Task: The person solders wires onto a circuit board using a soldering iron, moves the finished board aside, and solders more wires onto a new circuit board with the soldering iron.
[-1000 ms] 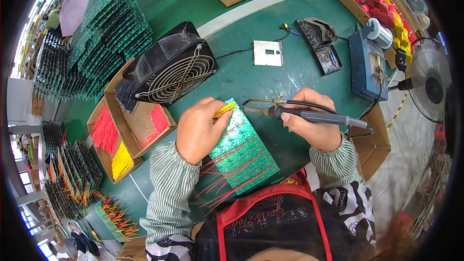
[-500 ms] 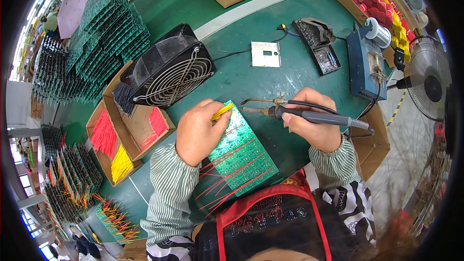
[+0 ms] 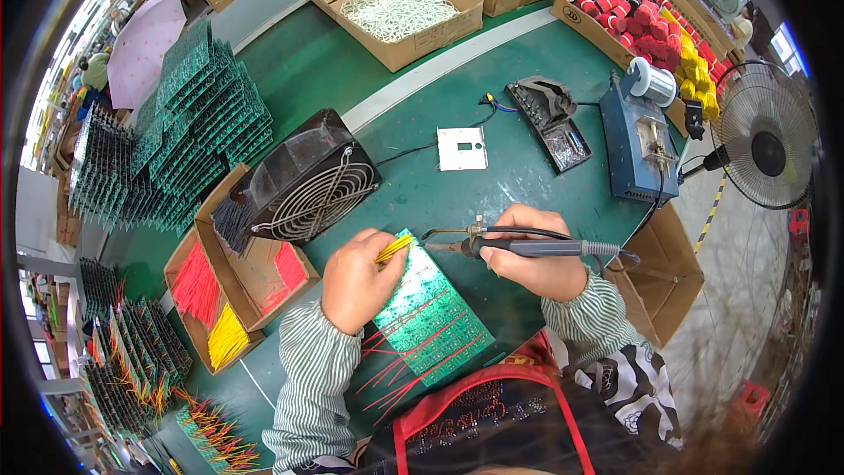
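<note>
My left grip point(image 3: 359, 280) is closed on a small bundle of thin yellow wires point(image 3: 393, 247), pinched between thumb and fingers over the top left corner of a rectangular green circuit board point(image 3: 440, 321). That board lies tilted on the dark green desk point(image 3: 519, 180) in front of me, just above my red-edged black apron point(image 3: 475, 413). Several long thin red wires point(image 3: 422, 310) run across its lower part, their loose ends reaching out past its left edge. My right grip point(image 3: 534, 255) is wrapped around a grey-handled soldering iron point(image 3: 549, 249), which points left; a thin bent metal tube point(image 3: 450, 230) runs above its shaft. The tip sits right by the board's upper right edge, and I cannot tell whether it touches. To the left of my left grip stands a divided brown cardboard box point(image 3: 249, 277), with red wires in two compartments and yellow ones beside the red in the nearer. Behind it leans a square black fan with a round wire grille point(image 3: 321, 198). Farther back on the desk lie a flat silvery metal plate with a cut-out point(image 3: 475, 158) and, to the right, a blue metal box point(image 3: 626, 145) with a spool of silvery wire point(image 3: 652, 84) on top.
</note>
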Demonstrator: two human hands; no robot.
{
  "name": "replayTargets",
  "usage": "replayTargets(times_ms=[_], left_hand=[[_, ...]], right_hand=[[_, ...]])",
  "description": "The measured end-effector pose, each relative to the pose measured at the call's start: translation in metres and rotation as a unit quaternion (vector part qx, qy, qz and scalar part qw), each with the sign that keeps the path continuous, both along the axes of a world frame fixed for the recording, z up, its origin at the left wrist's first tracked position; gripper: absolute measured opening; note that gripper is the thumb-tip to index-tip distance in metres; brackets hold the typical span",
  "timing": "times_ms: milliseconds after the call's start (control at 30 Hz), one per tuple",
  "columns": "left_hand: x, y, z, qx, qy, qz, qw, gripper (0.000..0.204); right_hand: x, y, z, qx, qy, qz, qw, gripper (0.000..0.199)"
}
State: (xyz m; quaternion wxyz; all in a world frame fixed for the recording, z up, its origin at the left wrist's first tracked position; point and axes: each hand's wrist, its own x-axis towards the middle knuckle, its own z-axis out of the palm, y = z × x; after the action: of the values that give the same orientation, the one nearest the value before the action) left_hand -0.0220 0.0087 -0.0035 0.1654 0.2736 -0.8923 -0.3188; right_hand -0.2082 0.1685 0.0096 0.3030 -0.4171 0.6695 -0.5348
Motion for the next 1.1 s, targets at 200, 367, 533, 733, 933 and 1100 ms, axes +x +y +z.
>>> replayTargets(times_ms=[200,367,533,733,933,1100], left_hand=[[-0.0004,-0.0043,-0.0001,0.041,0.013,0.005,0.999,0.016],[-0.0022,-0.0037,0.0017,0.039,-0.025,0.010,0.999,0.018],[-0.0010,-0.0024,0.0006,0.013,-0.025,0.002,1.000,0.018],[0.0015,-0.0042,0.0021,0.045,-0.024,-0.006,0.999,0.017],[0.0003,-0.0057,0.0008,0.053,-0.026,-0.003,0.998,0.017],[-0.0021,-0.0069,-0.0001,0.047,-0.034,-0.005,0.998,0.017]], right_hand=[[-0.0021,-0.0020,0.0015,-0.001,-0.003,-0.012,1.000,0.019],[-0.0021,-0.0017,-0.0016,-0.014,-0.001,-0.017,1.000,0.018],[-0.0010,-0.0027,0.0001,0.003,-0.002,-0.008,1.000,0.018],[-0.0008,-0.0009,0.0020,-0.004,-0.022,-0.017,1.000,0.017],[-0.0012,-0.0028,0.0019,0.001,-0.006,-0.006,1.000,0.016],[-0.0009,-0.0043,-0.0006,0.002,-0.006,-0.010,1.000,0.017]])
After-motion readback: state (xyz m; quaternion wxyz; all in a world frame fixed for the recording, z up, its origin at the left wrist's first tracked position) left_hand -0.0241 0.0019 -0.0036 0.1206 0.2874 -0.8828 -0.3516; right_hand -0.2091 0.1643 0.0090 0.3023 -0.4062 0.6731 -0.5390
